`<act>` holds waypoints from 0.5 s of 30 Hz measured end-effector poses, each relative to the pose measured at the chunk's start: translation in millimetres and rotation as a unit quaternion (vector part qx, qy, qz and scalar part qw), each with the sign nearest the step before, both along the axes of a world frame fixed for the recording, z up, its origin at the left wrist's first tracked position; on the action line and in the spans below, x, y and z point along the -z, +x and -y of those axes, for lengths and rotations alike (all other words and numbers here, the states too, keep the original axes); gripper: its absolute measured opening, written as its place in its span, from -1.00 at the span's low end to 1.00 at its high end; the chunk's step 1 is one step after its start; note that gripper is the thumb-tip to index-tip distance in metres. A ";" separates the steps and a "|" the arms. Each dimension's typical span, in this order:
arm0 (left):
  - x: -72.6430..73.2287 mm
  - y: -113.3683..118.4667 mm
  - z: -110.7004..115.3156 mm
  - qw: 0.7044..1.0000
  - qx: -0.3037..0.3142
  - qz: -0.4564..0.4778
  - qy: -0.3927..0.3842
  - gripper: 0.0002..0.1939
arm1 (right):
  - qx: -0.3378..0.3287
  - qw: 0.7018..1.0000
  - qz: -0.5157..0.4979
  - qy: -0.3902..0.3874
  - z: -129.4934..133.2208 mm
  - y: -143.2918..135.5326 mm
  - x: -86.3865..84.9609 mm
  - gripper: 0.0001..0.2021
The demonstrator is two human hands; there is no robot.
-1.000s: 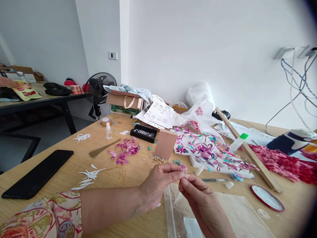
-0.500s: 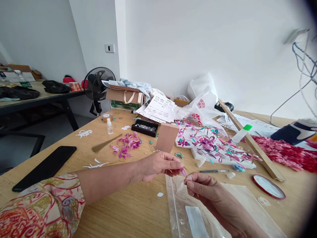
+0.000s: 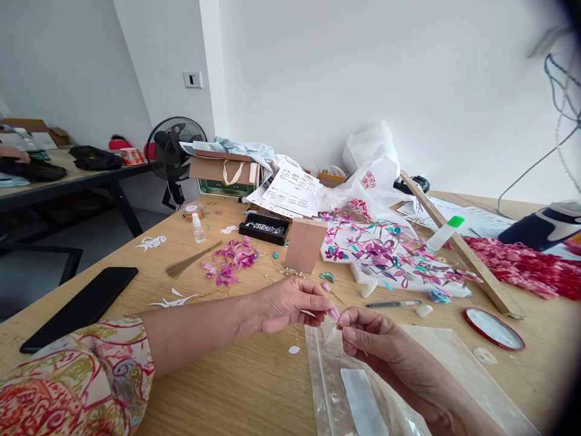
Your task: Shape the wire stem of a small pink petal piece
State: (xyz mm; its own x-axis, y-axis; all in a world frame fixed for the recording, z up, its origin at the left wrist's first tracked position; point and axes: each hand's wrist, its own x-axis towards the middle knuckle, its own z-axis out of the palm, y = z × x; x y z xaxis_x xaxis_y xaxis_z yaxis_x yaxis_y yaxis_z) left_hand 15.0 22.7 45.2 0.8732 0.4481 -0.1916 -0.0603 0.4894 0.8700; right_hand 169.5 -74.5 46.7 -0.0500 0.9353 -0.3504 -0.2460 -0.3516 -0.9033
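Observation:
A small pale pink petal (image 3: 333,313) on thin gold wire is pinched between my two hands above the table. My left hand (image 3: 287,303) closes thumb and fingertips on the petal's left side. The fingers of my right hand (image 3: 373,332) press together on its wired end, and a bit of gold wire sticks out below them. Just behind the fingertips is another pink petal (image 3: 325,286) with a wire stem. Under my right hand lies a clear plastic zip bag (image 3: 327,375) with a whitish strip (image 3: 363,399). A white petal-shaped piece (image 3: 294,350) rests below my left hand.
Left on the table are a black phone (image 3: 82,309), pink flowers (image 3: 236,260) and a spray bottle (image 3: 198,229). Wired blossoms (image 3: 390,254) lie on white foam behind my hands. A wooden bar (image 3: 463,248) and a red-rimmed round lid (image 3: 494,329) are at right.
My hands have drawn slightly closer together, both still pinching the petal and wire. The view has shifted a little. A person's hand now shows at the far left table.

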 end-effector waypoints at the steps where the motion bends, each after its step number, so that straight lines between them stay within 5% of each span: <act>1: 0.7 -0.1 0.3 1.000 0.001 0.001 -0.009 -0.84 | 0.000 1.000 0.000 0.001 0.0 0.2 0.5 -0.88; 15: -3.1 -4.5 8.2 0.998 -0.029 -0.001 0.048 -0.80 | 0.034 0.999 0.022 -0.011 0.1 -1.0 0.5 -0.86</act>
